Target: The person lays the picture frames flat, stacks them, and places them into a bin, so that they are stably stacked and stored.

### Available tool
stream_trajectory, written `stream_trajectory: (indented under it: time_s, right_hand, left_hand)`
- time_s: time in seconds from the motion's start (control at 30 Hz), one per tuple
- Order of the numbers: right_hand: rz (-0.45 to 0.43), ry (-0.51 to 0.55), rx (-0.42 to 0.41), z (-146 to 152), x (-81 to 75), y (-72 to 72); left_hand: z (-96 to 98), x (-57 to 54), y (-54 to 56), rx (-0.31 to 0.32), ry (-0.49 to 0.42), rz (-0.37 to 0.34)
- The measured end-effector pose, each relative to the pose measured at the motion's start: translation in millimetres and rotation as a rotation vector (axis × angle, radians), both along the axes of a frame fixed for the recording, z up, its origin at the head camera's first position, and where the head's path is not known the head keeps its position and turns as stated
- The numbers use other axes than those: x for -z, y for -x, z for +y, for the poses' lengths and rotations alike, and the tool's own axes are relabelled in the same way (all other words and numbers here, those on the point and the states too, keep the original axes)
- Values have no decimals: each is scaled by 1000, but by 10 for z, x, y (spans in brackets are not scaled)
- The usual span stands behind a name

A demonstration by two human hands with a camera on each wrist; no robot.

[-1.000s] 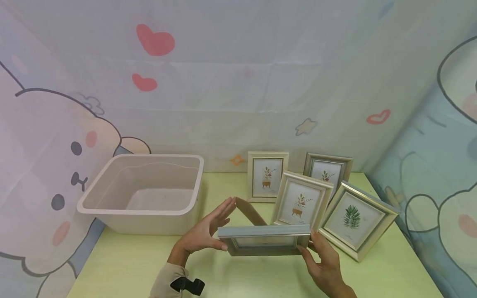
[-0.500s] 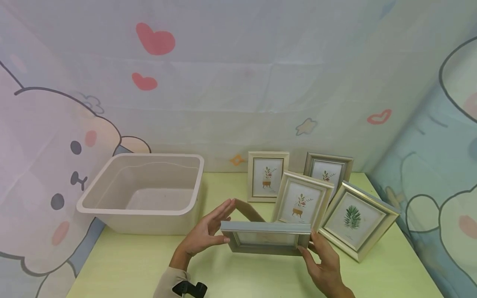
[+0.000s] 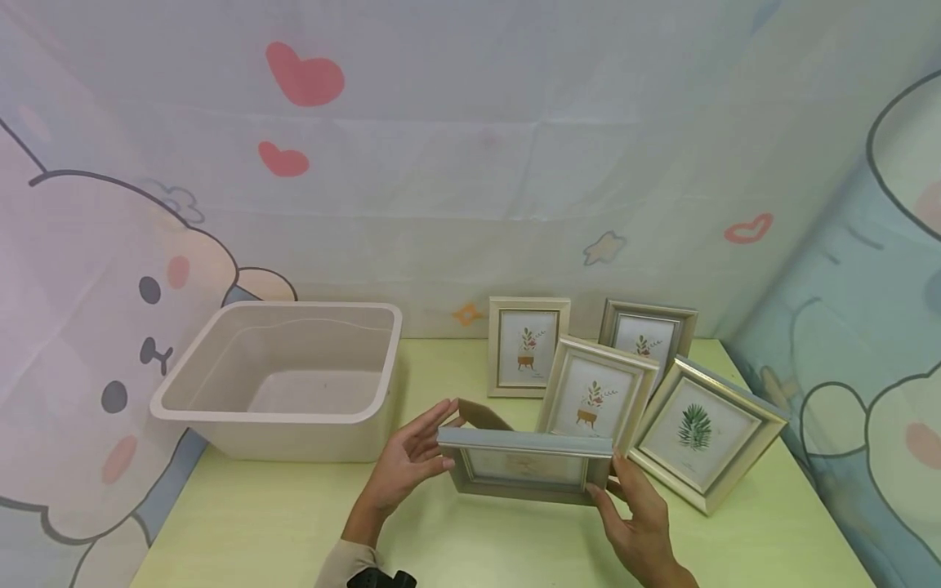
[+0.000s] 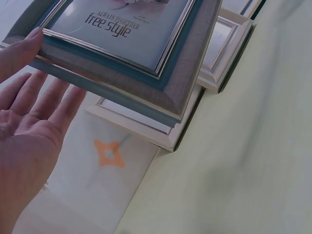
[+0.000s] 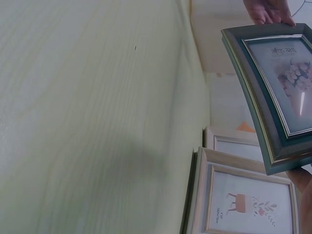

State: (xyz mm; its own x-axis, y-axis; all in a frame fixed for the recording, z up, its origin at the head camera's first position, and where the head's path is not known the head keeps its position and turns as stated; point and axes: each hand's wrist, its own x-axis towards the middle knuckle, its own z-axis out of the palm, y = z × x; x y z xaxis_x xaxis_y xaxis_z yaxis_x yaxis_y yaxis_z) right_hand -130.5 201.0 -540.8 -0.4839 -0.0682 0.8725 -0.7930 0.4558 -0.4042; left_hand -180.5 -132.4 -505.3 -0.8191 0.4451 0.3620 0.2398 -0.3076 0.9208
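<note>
A grey picture frame (image 3: 525, 443) with a silvery inner edge is tilted above the table between both hands, its back stand (image 3: 481, 413) swung out behind. My left hand (image 3: 406, 465) has its thumb at the frame's left edge and its fingertips against the stand. Seen from the left wrist, the thumb lies on the front of the frame (image 4: 129, 75) and the fingers extend behind it. My right hand (image 3: 638, 518) pinches the right end, thumb in front. In the right wrist view the picture frame (image 5: 263, 112) shows a flower picture.
Standing behind are a cream frame (image 3: 492, 351), a second cream frame (image 3: 559, 392), a darker frame (image 3: 685, 335) and a gold-edged leaf-print frame (image 3: 709, 482). An open beige bin (image 3: 272, 419) stands on the left of the pale green table (image 3: 257, 523). Printed cloth (image 3: 441, 163) hangs behind.
The stand has swung closer to the frame's back, with my left fingers on it. My left hand has shifted slightly right; my right hand has hardly moved.
</note>
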Motion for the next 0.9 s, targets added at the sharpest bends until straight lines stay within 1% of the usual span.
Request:
stream_trajectory:
  time_s: [0.13,0.23,0.37,0.5,0.67,0.73,0.9]
  right_hand:
    - [-12,2,1,-4,10,-11]
    - [-19,6,-4,-6,17,-14]
    - [-30,9,-11,-6,23,-18]
    - [-31,8,-11,-7,27,-17]
    - [-36,5,-9,-15,36,-15]
    - [-40,6,-7,-23,41,-16]
    - [-49,3,8,-39,53,-24]
  left_hand:
    - [8,17,-27,-57,6,2]
    - [10,34,-44,-110,36,4]
    - [20,64,-65,-178,63,-13]
    - [34,100,-79,-221,38,-23]
    - [42,139,-85,-234,-24,-6]
    - [43,148,-92,-249,-36,-8]
    - [58,156,-115,-317,-42,-58]
